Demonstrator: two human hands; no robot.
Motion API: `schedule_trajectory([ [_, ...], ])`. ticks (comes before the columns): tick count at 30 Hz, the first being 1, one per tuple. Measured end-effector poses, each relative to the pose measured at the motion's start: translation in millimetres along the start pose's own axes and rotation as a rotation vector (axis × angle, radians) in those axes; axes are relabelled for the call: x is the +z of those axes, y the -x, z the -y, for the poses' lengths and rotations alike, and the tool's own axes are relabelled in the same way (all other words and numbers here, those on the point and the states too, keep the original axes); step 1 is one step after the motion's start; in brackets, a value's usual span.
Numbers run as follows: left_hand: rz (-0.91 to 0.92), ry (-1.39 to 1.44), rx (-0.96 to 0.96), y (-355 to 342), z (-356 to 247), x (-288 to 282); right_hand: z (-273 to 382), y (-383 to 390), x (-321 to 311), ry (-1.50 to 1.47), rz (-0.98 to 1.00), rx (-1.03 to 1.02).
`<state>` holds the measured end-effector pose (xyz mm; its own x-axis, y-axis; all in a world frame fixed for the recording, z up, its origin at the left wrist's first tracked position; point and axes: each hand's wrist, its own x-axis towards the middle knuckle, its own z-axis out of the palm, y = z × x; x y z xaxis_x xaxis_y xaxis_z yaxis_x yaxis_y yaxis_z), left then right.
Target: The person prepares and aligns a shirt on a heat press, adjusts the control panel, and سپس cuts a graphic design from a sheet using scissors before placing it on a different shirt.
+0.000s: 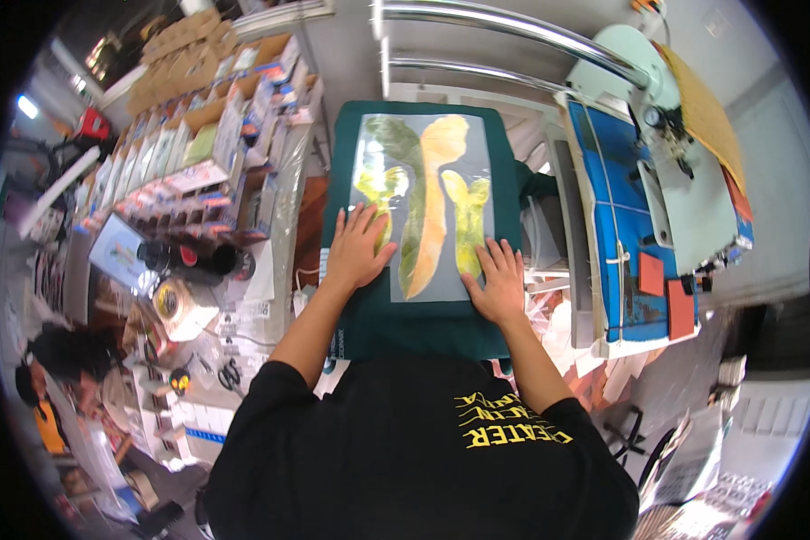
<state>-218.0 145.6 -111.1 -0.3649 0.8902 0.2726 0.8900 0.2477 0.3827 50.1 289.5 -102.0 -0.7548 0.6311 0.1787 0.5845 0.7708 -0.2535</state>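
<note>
A dark green cloth garment is spread flat before me. On it lies a clear, shiny transfer film with a leaf-like print in green, yellow and pale orange. My left hand rests palm down on the film's left edge, fingers spread over a yellow-green shape. At the film's lower right, my right hand lies flat, its fingers stretched out beside the other yellow-green shape. Neither hand holds anything.
Metal rails cross above the far end. To the right stands a machine with a blue panel and a white arm. On the left are boxes, a roll of tape, scissors and a dark cylinder.
</note>
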Motion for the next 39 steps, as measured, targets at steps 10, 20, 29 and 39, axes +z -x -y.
schedule_trajectory([
  [10, -0.066, -0.018, 0.037, 3, 28, 19, -10, 3, -1, -0.160, -0.048, 0.037],
  [20, -0.051, -0.112, 0.061, -2, 36, 24, -15, 14, 11, -0.214, -0.139, 0.041],
  [29, -0.018, -0.171, 0.043, -4, 23, 20, -16, 14, 14, -0.216, -0.139, 0.059],
  [39, -0.017, -0.141, 0.019, 2, 23, 15, -13, 13, 9, -0.224, -0.100, 0.044],
])
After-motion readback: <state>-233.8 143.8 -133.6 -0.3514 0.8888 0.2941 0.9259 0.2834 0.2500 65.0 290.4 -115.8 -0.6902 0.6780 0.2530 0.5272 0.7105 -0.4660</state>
